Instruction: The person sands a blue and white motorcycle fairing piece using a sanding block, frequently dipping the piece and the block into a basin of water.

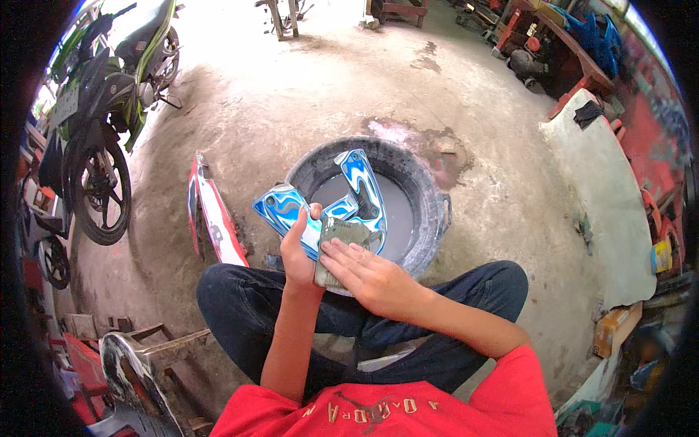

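Note:
A curved blue, white and black patterned motorcycle body panel (362, 182) is tilted over the round dark tub (309, 162). My left hand (297, 255) grips its near left part, the thumb up along the edge and the other fingers hidden underneath. My right hand (375, 280) presses a grey-green sheet, which looks like wet sandpaper (341, 231), against the panel's near side. Its fingers lie close together over the sheet. Cloudy grey water (397, 211) fills the bottom of the tub.
My bent knees flank the tub's near side. A red and white panel (222, 229) lies on the concrete floor to the left. Farther left stands a motorcycle (105, 138). A large pale sheet (590, 204) and a cardboard box (615, 329) are at the right.

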`<control>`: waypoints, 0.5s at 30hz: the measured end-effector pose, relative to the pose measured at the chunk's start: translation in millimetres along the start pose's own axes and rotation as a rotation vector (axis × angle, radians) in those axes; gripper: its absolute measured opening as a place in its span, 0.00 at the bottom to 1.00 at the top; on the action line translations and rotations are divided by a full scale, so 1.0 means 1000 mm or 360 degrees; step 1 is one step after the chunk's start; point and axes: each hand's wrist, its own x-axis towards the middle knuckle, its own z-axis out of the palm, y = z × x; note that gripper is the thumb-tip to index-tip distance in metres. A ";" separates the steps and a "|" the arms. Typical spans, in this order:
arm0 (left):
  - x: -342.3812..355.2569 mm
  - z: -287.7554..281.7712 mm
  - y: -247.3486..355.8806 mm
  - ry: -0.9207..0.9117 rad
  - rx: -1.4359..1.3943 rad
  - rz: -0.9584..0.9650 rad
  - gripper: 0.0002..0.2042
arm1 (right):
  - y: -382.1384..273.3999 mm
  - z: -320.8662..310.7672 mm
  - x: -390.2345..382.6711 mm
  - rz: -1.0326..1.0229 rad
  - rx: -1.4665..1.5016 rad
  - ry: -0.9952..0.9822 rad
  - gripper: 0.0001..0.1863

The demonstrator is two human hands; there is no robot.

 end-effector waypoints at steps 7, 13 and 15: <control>0.003 0.007 -0.006 0.0170 -0.0048 0.0009 0.10 | 0.045 0.000 -0.004 0.0331 0.0037 0.0154 0.23; 0.004 0.015 -0.013 0.0177 -0.0066 0.0082 0.08 | 0.077 -0.012 -0.001 0.0515 -0.0056 0.0218 0.23; 0.003 0.013 -0.012 0.0186 -0.0078 0.0029 0.08 | 0.068 -0.007 -0.005 0.0406 -0.0052 0.0149 0.24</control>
